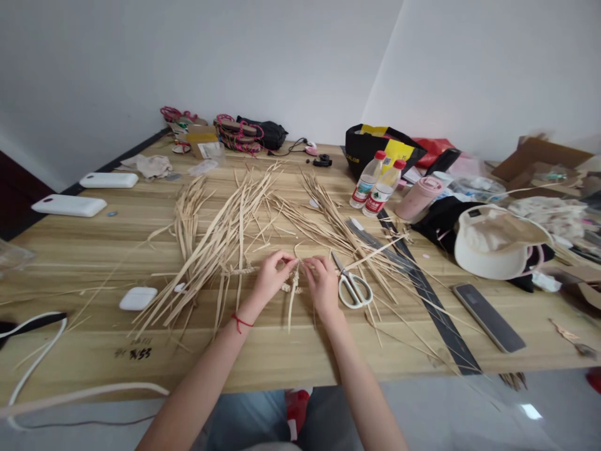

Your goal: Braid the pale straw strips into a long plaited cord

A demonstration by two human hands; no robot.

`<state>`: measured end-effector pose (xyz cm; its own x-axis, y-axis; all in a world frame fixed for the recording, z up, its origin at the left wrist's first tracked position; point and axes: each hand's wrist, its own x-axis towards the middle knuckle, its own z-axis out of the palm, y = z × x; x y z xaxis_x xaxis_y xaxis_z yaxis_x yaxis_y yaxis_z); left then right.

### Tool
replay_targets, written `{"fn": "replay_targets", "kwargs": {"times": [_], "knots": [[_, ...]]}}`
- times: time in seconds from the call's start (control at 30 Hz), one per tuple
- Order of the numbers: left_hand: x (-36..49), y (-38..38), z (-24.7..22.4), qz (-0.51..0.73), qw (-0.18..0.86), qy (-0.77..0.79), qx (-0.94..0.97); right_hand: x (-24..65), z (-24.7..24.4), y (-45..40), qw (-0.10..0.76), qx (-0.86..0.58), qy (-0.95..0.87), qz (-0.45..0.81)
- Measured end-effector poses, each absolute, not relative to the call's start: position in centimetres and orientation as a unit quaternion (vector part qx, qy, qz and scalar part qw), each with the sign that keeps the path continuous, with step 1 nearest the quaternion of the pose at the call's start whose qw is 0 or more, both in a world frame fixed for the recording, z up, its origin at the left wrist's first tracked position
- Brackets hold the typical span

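Observation:
Near the front of the table, my left hand (276, 272) and my right hand (322, 280) meet over a small braided straw piece (292, 285). Fingers of both hands are pinched on its straw strands, close together at the top. One loose strand hangs down from the piece toward me. A braided end (241, 271) sticks out left of my left hand. White-handled scissors (355, 290) lie just right of my right hand, blades pointing away. Loose straw bundles spread behind my hands, one at the left (225, 219) and one at the right (328, 219).
Two water bottles (384, 188), a pink tumbler (419, 196) and a black-yellow bag (375, 147) stand at the back right. A cap (498, 241), a phone (488, 317) and a dark strip (436, 313) lie right. A white earbud case (138, 298) and white devices (70, 205) lie left.

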<state>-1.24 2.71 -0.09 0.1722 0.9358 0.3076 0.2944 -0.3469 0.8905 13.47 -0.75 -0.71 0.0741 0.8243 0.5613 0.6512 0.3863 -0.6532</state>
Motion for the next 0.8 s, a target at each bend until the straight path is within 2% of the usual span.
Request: {"fn": "replay_targets", "kwargs": {"times": [0.17,0.3,0.8], "knots": [[-1.6,3.2,-0.5,0.455,0.433,0.422,0.654,13.8,-0.9,-0.5,0.477,-0.545,-0.684,0.094],[-1.8,3.5,-0.8,0.463,0.432,0.420,0.650,13.9,-0.9,-0.5,0.475,-0.531,-0.694,0.106],[-1.8,2.5,1.0,0.356,0.181,0.414,0.818,13.5,-0.2,-0.8,0.470,-0.493,-0.726,0.092]]}}
